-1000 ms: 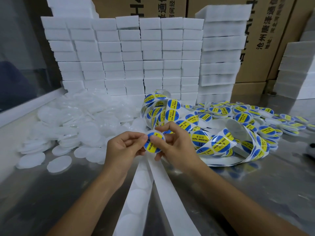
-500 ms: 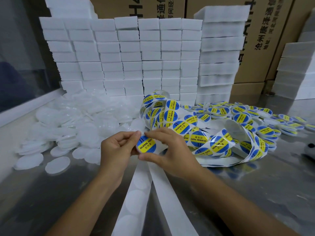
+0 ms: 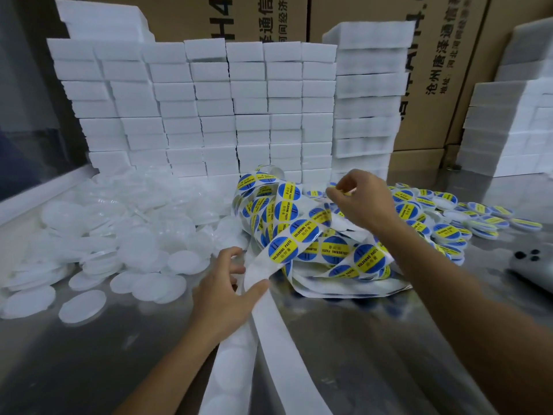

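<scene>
A: What could go wrong here?
B: From nine o'clock: plain lids (image 3: pixel 128 244) heaped loose, an elbow would scatter them. The left hand (image 3: pixel 227 290) grips the label strip (image 3: pixel 282 250) at centre, thumb on top — a hard tug could tear that tangle.
A: The right hand (image 3: pixel 366 203)?
B: One o'clock, pinching what looks like a labelled lid (image 3: pixel 344 193) — blurred — over the finished pile (image 3: pixel 446 232). Foam blocks (image 3: pixel 209 121) wall twelve; a grey device (image 3: pixel 529 268) sits at three.

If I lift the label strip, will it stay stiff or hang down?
Probably floppy: the strip loops and twists in a heap. Likely light: it looks paper-thin where the left hand holds it. Its coils overlap, so it may tangle.
</scene>
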A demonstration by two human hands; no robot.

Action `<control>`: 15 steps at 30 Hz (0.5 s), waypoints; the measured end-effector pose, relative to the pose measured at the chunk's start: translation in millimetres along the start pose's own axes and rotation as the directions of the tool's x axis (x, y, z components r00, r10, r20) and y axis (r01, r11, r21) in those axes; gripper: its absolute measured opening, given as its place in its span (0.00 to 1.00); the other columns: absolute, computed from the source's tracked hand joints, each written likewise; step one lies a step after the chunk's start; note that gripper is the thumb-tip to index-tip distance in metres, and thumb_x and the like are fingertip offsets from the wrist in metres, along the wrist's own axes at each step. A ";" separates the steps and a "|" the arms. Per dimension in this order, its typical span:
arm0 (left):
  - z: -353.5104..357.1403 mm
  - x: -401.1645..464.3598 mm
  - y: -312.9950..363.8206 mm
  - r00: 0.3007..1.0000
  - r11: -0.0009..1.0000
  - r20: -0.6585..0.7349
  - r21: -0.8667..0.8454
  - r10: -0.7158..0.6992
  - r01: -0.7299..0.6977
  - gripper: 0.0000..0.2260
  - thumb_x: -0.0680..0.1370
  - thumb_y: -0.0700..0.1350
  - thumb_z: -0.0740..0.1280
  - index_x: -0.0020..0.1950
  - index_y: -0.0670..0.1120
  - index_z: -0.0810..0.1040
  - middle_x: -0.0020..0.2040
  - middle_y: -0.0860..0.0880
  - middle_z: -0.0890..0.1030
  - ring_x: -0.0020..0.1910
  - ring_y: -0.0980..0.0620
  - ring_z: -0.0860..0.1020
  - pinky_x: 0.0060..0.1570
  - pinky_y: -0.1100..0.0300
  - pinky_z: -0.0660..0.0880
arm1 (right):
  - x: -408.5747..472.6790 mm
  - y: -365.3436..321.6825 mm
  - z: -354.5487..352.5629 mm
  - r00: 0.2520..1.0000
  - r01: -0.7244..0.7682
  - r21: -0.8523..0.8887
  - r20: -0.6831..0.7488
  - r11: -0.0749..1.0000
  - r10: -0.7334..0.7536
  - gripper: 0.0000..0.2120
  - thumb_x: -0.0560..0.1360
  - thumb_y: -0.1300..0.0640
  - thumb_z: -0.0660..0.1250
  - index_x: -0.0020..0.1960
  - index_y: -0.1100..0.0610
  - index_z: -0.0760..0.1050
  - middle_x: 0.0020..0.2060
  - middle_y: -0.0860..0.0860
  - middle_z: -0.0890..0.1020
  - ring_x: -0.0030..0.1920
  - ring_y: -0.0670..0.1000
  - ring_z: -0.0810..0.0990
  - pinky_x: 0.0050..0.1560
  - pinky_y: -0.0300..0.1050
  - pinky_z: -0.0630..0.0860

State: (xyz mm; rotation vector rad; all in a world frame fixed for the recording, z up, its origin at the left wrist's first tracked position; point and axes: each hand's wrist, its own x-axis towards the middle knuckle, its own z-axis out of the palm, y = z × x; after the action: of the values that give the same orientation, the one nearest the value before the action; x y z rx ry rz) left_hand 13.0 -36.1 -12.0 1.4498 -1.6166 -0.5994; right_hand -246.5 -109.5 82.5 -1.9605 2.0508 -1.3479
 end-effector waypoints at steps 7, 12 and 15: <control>-0.8 -1.0 1.6 0.986 0.981 0.027 0.105 0.163 -0.165 0.24 0.73 0.40 0.73 0.56 0.64 0.66 0.55 0.58 0.77 0.54 0.55 0.75 0.55 0.55 0.73 | 42.6 55.4 4.5 0.990 -0.084 -0.369 0.073 0.926 0.119 0.10 0.76 0.52 0.68 0.49 0.60 0.78 0.46 0.58 0.81 0.44 0.58 0.78 0.40 0.47 0.72; -1.5 0.2 -1.3 0.969 0.964 0.077 0.113 0.234 -0.242 0.23 0.73 0.36 0.71 0.53 0.63 0.70 0.55 0.60 0.77 0.58 0.55 0.75 0.57 0.60 0.72 | 48.3 80.4 20.8 0.950 -0.121 -0.439 0.209 0.890 0.232 0.09 0.78 0.59 0.62 0.50 0.63 0.79 0.49 0.60 0.81 0.48 0.61 0.79 0.48 0.51 0.78; -1.4 1.0 -0.8 0.965 0.963 0.055 0.065 0.257 -0.260 0.20 0.74 0.41 0.73 0.49 0.66 0.70 0.48 0.67 0.77 0.51 0.63 0.76 0.45 0.73 0.70 | 50.1 79.4 23.9 0.901 -0.081 -0.496 0.335 0.865 0.276 0.15 0.80 0.57 0.57 0.62 0.61 0.75 0.59 0.61 0.78 0.59 0.62 0.77 0.59 0.56 0.74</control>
State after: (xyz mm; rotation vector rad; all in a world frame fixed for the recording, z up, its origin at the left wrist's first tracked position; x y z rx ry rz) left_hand 14.7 -37.0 -11.6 1.2543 -1.8434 -0.4309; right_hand -309.4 -175.5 49.7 -1.9046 2.4163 -0.3758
